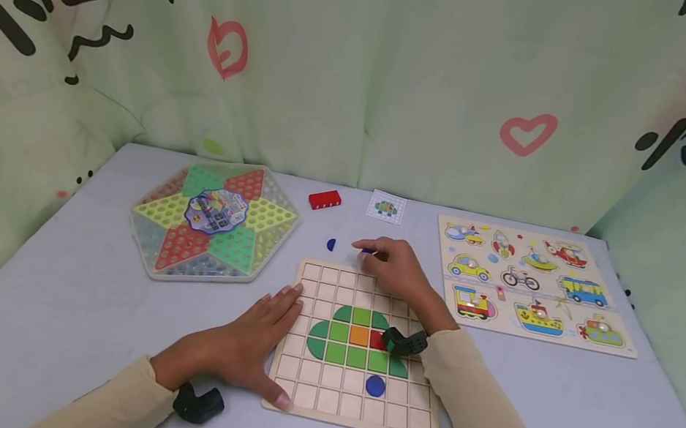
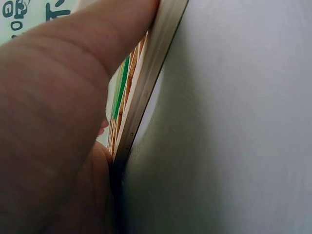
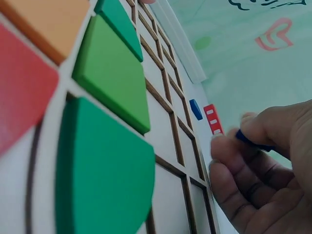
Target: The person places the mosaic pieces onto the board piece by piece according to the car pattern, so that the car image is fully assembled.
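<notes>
A wooden grid board (image 1: 306, 392) lies on the table, with green, orange and red tiles set in its middle cells and a round blue shape (image 1: 375, 386) below them. My left hand (image 1: 245, 346) rests spread along the board's left edge, thumb at the near left corner. Beyond the far edge, my right hand (image 1: 398, 267) pinches a small blue piece (image 3: 251, 140) between thumb and fingers; the fingers hide part of it. Another blue piece (image 1: 330, 244), with one straight and one curved side, lies on the table left of that hand.
Behind the board are a red block (image 1: 324, 199) with white marks and a small picture card (image 1: 386, 206). A star-patterned hexagonal game board (image 1: 224, 249) lies to the left, a vehicle puzzle board (image 1: 535, 286) to the right. A curtain (image 1: 372, 63) hangs behind the table.
</notes>
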Tool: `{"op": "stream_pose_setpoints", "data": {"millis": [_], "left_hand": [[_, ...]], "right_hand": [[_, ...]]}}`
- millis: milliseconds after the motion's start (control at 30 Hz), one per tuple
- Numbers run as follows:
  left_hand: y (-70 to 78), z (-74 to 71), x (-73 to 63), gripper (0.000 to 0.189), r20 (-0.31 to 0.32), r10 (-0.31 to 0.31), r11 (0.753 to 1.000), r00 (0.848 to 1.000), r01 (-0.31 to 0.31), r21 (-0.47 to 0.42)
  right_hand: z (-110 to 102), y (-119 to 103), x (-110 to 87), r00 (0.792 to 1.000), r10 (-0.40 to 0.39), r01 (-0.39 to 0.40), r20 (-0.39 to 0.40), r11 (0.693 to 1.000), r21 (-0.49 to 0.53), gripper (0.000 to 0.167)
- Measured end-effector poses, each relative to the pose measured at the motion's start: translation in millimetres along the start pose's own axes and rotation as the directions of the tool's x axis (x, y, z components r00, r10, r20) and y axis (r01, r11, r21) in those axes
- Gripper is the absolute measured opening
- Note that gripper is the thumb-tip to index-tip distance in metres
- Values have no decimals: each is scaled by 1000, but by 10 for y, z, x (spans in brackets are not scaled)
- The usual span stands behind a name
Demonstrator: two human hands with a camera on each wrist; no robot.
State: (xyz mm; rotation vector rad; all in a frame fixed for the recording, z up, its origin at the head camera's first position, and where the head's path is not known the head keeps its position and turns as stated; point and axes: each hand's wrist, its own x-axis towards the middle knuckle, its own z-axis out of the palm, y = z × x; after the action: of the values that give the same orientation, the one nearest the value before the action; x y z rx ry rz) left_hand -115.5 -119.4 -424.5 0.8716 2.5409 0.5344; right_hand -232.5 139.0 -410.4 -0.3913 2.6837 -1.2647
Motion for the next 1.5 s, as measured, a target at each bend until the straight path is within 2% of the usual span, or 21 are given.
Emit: {"op": "stream_pose_setpoints", "data": {"millis": [267,667,833,1067,1367,1500], "left_hand": [[-5,-1,1,135,-5,17,1000,1000,-17,-6],[3,-5,3,134,9,-5,1000,1000,5,6],[7,-9,0,134,9,-7,1000,1000,7,9],[7,-10,-3,134,9,-5,1000,1000,5,14],[8,-9,4,134,11,-6,1000,1000,5,13],[6,-9,-1,134,6,2,1000,1000,-2,7]], "right_hand": [[-43,25,-30,999,-21,22,27,999,-35,25],[-74,51,-96,997,-74,73,24,996,44,16],[-79,66,-102,998,-53,51,18,995,85,16],[-73,89,-97,1000,13,-10,-15,975,220,18],[-21,29,-127,999,10,0,-49,979,205,19],[-19,21,-126,997,21,-2,-74,968,250,25]]}}
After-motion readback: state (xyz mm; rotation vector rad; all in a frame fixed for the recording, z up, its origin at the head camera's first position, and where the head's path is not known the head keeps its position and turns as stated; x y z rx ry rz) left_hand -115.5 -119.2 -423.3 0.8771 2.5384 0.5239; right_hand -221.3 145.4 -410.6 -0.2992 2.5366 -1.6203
